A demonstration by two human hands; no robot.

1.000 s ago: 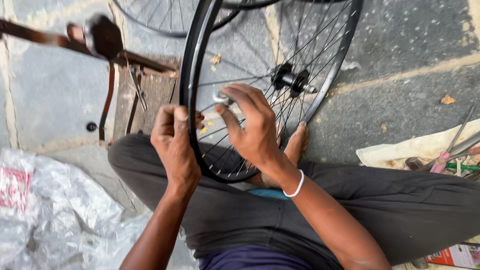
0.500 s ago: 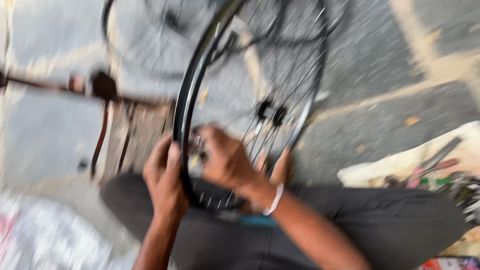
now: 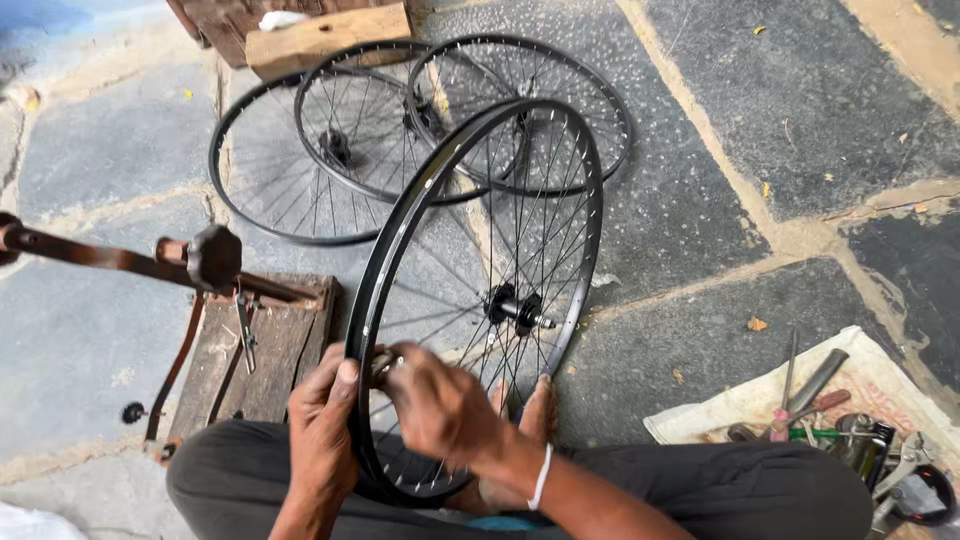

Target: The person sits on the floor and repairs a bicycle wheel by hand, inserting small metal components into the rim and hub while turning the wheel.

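Here the left hand [image 3: 322, 432] is gripping the upright wheel's rim [image 3: 385, 260] to steady it, while the right hand [image 3: 440, 408] is pinching a small metal tool [image 3: 383, 366] at the spokes.

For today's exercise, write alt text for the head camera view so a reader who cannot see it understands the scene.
Seen from above, a seated person's left hand steadies the rim of an upright black bicycle wheel while the right hand works a small metal tool at its spokes. Three more wheels lie flat on the stone floor, and hand tools sit on a cloth at right.
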